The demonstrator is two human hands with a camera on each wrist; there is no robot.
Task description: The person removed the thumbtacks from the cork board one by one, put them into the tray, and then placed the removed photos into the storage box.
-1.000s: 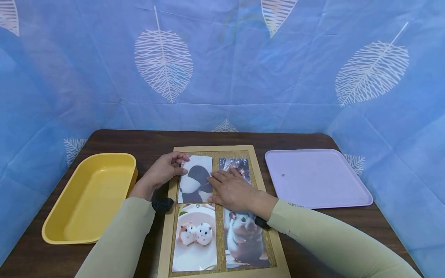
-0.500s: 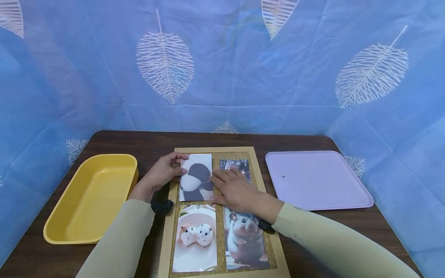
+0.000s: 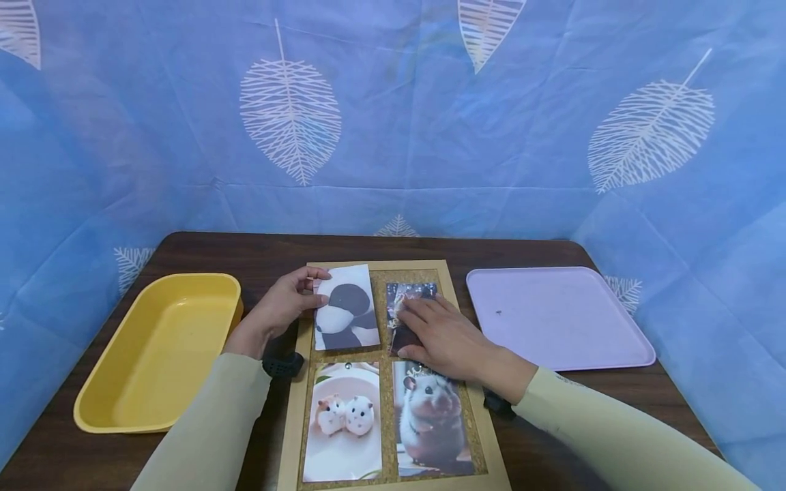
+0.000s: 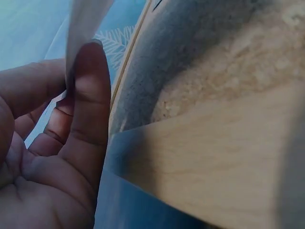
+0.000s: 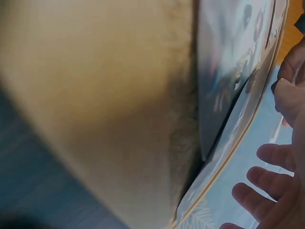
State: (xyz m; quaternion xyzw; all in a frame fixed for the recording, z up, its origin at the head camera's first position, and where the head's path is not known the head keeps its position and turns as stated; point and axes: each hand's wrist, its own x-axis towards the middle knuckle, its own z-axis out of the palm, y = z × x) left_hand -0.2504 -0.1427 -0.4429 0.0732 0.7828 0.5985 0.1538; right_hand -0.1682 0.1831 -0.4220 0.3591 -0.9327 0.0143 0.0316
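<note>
A photo of a black-and-white animal stands slightly turned over the upper left of a wood-framed cork board. My left hand pinches its left edge between thumb and fingers; the left wrist view shows the paper edge-on, held off the cork. Across the upper right photo lies my right hand, fingers extended and partly covering it. In the right wrist view the right-hand fingers are spread and hold nothing visible. Below are a photo of two hamsters and one of a grey rodent.
To the left stands a yellow tub. On the right lies a lilac tray with a tiny dark speck on it. The dark wooden table carries everything, and a blue leaf-patterned cloth hangs behind.
The right hand has moved right, from the black-and-white photo's edge onto the upper right photo. The left hand has raised and slightly turned the pinched photo.
</note>
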